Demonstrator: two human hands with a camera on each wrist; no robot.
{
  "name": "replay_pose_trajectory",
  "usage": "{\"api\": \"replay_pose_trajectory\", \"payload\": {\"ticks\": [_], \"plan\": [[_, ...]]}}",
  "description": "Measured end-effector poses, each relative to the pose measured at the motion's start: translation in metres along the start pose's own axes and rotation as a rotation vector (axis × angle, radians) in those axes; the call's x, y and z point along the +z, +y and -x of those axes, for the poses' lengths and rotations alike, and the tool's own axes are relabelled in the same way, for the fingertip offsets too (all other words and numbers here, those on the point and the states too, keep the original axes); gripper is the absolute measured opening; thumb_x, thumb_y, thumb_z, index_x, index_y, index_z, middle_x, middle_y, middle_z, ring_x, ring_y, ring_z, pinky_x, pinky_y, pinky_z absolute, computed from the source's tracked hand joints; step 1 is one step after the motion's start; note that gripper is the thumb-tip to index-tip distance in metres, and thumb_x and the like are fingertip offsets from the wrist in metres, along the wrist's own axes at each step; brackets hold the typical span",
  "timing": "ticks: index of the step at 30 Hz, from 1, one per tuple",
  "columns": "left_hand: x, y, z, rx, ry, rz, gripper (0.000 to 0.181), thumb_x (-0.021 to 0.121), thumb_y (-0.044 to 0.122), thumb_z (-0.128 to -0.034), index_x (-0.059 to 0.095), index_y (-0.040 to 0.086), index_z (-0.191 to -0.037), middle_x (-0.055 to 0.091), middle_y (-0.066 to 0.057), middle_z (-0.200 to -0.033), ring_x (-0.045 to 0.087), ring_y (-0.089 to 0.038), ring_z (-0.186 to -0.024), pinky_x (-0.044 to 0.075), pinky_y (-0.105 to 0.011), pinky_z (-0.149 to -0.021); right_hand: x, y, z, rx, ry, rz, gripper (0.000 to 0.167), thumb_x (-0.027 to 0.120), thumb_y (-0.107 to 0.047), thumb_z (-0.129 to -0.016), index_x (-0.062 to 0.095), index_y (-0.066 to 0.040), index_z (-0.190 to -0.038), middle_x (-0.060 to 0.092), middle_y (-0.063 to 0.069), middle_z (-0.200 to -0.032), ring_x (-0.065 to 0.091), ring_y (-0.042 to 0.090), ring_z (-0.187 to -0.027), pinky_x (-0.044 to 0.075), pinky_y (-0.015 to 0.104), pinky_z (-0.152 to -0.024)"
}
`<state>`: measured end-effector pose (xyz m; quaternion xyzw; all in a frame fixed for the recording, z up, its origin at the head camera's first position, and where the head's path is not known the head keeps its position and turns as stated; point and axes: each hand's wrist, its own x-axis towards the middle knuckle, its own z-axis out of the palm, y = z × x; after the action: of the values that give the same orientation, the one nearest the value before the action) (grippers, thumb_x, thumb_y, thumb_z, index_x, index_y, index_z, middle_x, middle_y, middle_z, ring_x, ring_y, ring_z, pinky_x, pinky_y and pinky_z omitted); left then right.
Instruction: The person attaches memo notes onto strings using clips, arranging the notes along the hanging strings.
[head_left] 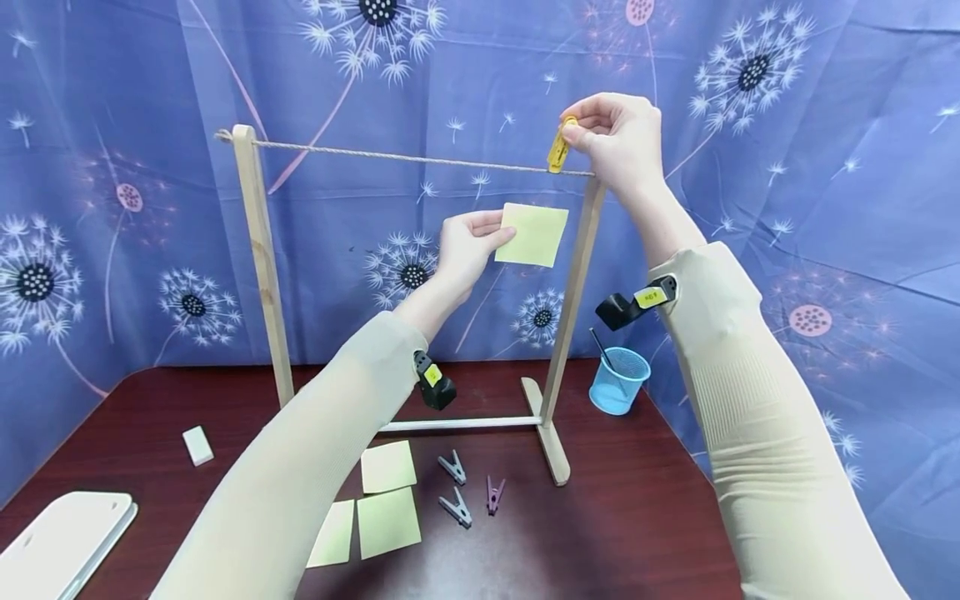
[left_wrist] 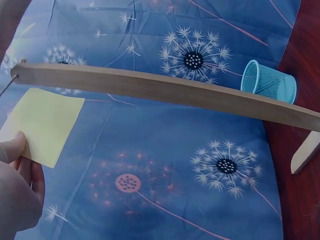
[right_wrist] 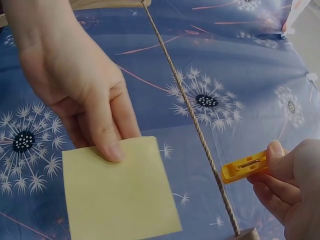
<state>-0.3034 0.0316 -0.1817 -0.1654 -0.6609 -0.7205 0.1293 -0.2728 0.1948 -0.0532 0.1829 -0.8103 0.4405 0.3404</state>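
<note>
The left hand (head_left: 467, 250) pinches a yellow-green paper note (head_left: 532, 235) by its left edge, below the rope (head_left: 420, 158). In the left wrist view the note (left_wrist: 44, 125) is held between thumb and fingers. Near the rope's right end, the right hand (head_left: 618, 142) pinches a yellow clothespin (head_left: 558, 150). The right wrist view shows the clothespin's (right_wrist: 244, 167) tip beside the rope (right_wrist: 192, 112); whether they touch I cannot tell. Note and rope are apart in the head view.
A wooden frame (head_left: 262, 267) holds the rope. On the dark red table (head_left: 600, 517) lie several paper notes (head_left: 388, 522), two grey clothespins (head_left: 456, 507), a purple clothespin (head_left: 494, 495), a white block (head_left: 198, 446) and a white case (head_left: 63, 542). A blue mesh cup (head_left: 618, 383) stands at right.
</note>
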Motion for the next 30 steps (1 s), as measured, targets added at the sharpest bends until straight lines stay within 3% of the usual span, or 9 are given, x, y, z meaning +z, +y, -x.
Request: {"api": "replay_pose_trajectory", "payload": {"ticks": [5, 12, 18, 30], "plan": [[0.006, 0.008, -0.002, 0.011, 0.003, -0.001, 0.031, 0.072, 0.005, -0.0877, 0.068, -0.003, -0.117, 0.071, -0.021, -0.11, 0.069, -0.025, -0.103, 0.055, -0.025, -0.086, 0.002, 0.002, -0.002, 0.011, -0.021, 0.035, 0.014, 0.07, -0.007, -0.089, 0.073, 0.001, -0.1, 0.061, -0.023, -0.064, 0.058, -0.003, -0.062, 0.043, 0.015, -0.062], [0.009, 0.01, -0.003, 0.028, 0.012, 0.012, 0.031, 0.072, 0.004, -0.0871, 0.068, -0.004, -0.116, 0.071, -0.021, -0.111, 0.069, -0.026, -0.104, 0.054, -0.023, -0.087, 0.003, 0.002, -0.004, 0.049, -0.026, 0.087, 0.007, 0.072, -0.011, -0.089, 0.076, -0.016, -0.087, 0.061, -0.021, -0.064, 0.058, -0.002, -0.064, 0.041, 0.017, -0.063], [0.009, 0.011, -0.004, 0.03, 0.022, 0.016, 0.031, 0.072, 0.005, -0.0874, 0.068, -0.003, -0.117, 0.071, -0.021, -0.111, 0.068, -0.025, -0.105, 0.054, -0.024, -0.087, 0.004, 0.003, -0.005, 0.067, -0.059, 0.143, 0.011, 0.07, -0.014, -0.09, 0.075, -0.007, -0.097, 0.061, -0.022, -0.066, 0.057, -0.003, -0.066, 0.041, 0.018, -0.065], [0.008, 0.015, -0.001, 0.028, 0.025, 0.046, 0.027, 0.072, 0.004, -0.0872, 0.07, -0.002, -0.114, 0.073, -0.016, -0.108, 0.07, -0.018, -0.099, 0.054, -0.023, -0.084, 0.011, 0.007, 0.002, 0.047, -0.113, 0.158, 0.014, 0.067, -0.008, -0.089, 0.073, -0.001, -0.1, 0.059, -0.024, -0.063, 0.059, -0.008, -0.063, 0.048, 0.01, -0.068]]}}
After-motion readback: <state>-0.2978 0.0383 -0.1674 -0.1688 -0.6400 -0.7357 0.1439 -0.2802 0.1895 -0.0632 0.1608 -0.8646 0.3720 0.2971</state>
